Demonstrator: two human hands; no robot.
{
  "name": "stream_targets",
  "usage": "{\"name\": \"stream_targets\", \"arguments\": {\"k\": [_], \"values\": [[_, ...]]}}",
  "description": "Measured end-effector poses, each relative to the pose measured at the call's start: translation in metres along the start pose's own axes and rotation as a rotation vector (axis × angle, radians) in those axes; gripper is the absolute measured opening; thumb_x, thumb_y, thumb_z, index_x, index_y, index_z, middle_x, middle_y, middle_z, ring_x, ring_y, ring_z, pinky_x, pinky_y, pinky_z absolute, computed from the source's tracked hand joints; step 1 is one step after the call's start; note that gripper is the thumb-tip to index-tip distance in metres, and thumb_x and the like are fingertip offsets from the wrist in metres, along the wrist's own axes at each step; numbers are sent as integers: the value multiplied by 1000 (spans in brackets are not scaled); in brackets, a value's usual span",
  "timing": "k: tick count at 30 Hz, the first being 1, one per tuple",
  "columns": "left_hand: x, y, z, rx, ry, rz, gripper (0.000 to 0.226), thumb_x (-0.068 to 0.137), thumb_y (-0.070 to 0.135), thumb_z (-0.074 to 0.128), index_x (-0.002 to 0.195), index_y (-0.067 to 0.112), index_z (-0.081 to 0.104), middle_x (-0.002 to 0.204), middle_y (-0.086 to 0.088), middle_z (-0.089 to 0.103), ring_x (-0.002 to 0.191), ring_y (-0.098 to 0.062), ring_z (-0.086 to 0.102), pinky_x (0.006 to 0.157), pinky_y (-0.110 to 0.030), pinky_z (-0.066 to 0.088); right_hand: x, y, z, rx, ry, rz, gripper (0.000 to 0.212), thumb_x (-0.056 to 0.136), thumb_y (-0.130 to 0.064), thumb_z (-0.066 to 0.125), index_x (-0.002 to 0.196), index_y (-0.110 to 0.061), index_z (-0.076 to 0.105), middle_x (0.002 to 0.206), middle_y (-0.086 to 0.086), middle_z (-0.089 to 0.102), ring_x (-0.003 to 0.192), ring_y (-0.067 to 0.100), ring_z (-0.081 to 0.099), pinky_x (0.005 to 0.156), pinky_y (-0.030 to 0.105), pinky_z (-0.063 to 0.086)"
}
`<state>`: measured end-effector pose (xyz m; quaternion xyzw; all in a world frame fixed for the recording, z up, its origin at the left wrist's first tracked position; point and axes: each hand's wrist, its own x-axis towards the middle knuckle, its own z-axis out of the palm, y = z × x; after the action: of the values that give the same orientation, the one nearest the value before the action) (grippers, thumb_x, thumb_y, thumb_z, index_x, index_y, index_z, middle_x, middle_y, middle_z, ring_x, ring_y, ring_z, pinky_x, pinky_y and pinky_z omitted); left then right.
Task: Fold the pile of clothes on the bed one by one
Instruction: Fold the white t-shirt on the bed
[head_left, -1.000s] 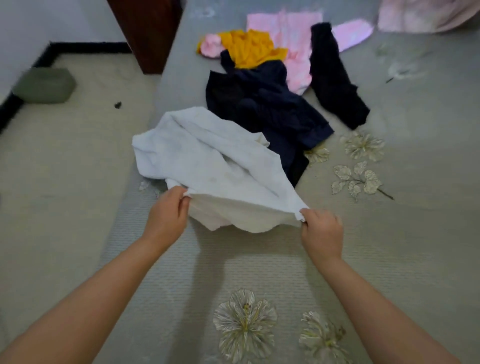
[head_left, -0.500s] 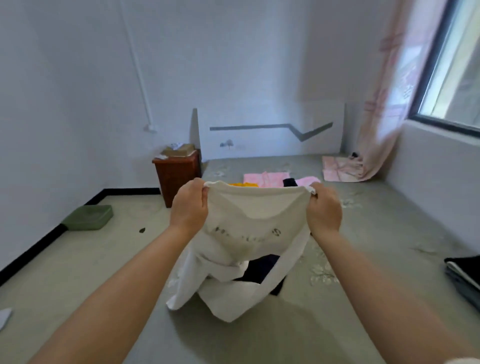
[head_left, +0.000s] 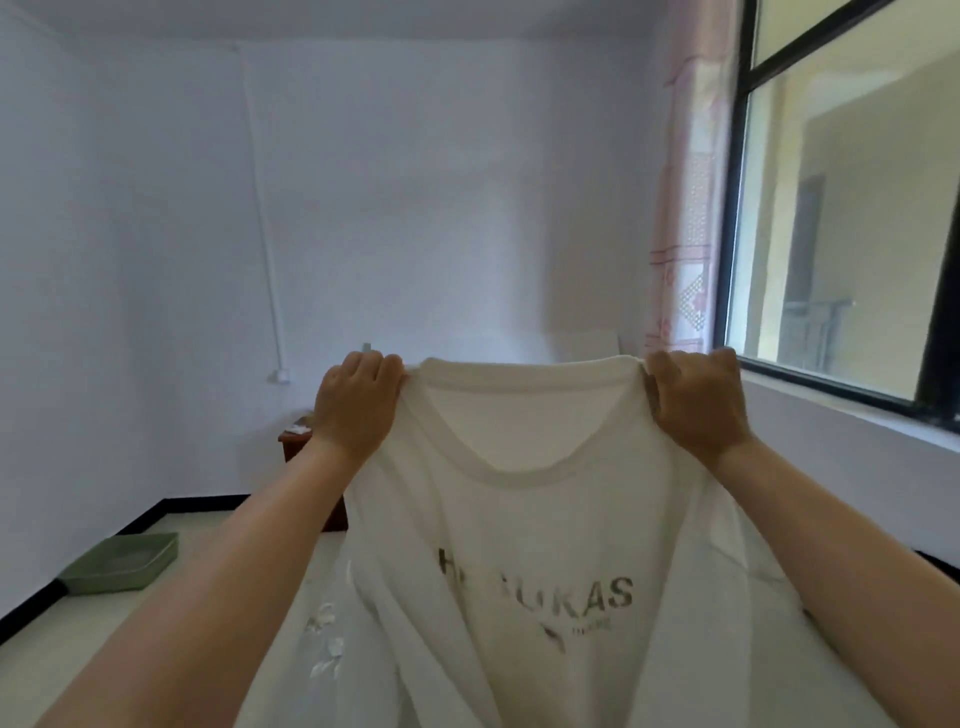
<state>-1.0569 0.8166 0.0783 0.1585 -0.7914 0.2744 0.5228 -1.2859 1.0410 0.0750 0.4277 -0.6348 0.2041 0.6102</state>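
Note:
A white T-shirt (head_left: 530, 530) with dark lettering on its chest hangs spread out in front of me. My left hand (head_left: 356, 402) grips its left shoulder beside the collar. My right hand (head_left: 696, 400) grips the right shoulder at the same height. The shirt's body drapes down between my forearms and hides the pile of clothes and most of the bed (head_left: 322, 639), of which only a strip with a pale flower pattern shows at lower left.
A green tray (head_left: 122, 564) lies on the floor at the left wall. A brown wooden cabinet (head_left: 296, 447) stands behind my left wrist. A window (head_left: 852, 208) and a pink curtain (head_left: 685, 208) fill the right side.
Both hands have lifted the white T-shirt off the bed, raised it higher and spread it by the shoulders. The view has tilted up from the bed to the wall.

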Motion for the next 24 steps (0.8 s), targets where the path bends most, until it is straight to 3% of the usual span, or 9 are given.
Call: {"name": "stream_targets", "arguments": {"k": [3,5,9,13,16,18,21,24], "values": [[5,-2,-9,51,110,125,13,84,15,40,74,8,40,52,-10,52,43,-23,52,38,-22,37,8,16,-16,-37,36,-120,30,79,-12,39,59,0,57,41,10,49,33,26,48,57,31,30],[1,-3,-12,49,157,158,23,96,18,29,75,9,37,52,-9,52,42,-22,52,37,-21,36,6,22,-21,-38,74,-163,32,83,-14,37,62,0,57,43,10,49,34,26,48,57,33,21],[-23,8,-13,-19,205,212,32,99,21,19,76,9,37,51,-10,51,42,-22,50,36,-21,35,-24,27,-34,15,138,-216,35,96,-21,23,75,-5,47,46,9,50,36,24,48,58,34,22],[-54,20,-6,4,161,245,36,99,21,20,76,7,44,52,-9,51,43,-22,52,38,-25,34,-61,22,-33,88,96,-242,58,99,-27,20,64,1,57,44,11,51,34,22,48,58,33,23],[-57,21,6,42,136,250,47,100,21,21,75,4,57,53,-8,53,44,-23,53,47,-25,29,-69,19,-25,130,79,-284,48,98,-41,20,72,-10,45,43,8,54,33,18,50,58,32,23],[-46,21,13,67,134,243,41,100,22,20,77,7,50,53,-7,53,44,-23,52,41,-26,33,-63,23,-16,143,80,-313,47,97,-47,19,74,-12,40,43,6,54,33,17,50,57,31,22],[-21,18,21,51,120,243,35,100,24,18,76,9,40,51,-9,51,42,-22,51,35,-21,32,-48,35,4,149,68,-299,68,97,-48,18,59,-5,53,40,7,52,31,17,49,56,32,22],[7,13,29,36,130,238,46,100,24,18,72,4,48,51,-10,53,42,-24,52,34,-21,34,-28,49,24,120,91,-275,76,97,-50,15,52,-3,54,39,10,52,30,19,49,56,32,22]]}}
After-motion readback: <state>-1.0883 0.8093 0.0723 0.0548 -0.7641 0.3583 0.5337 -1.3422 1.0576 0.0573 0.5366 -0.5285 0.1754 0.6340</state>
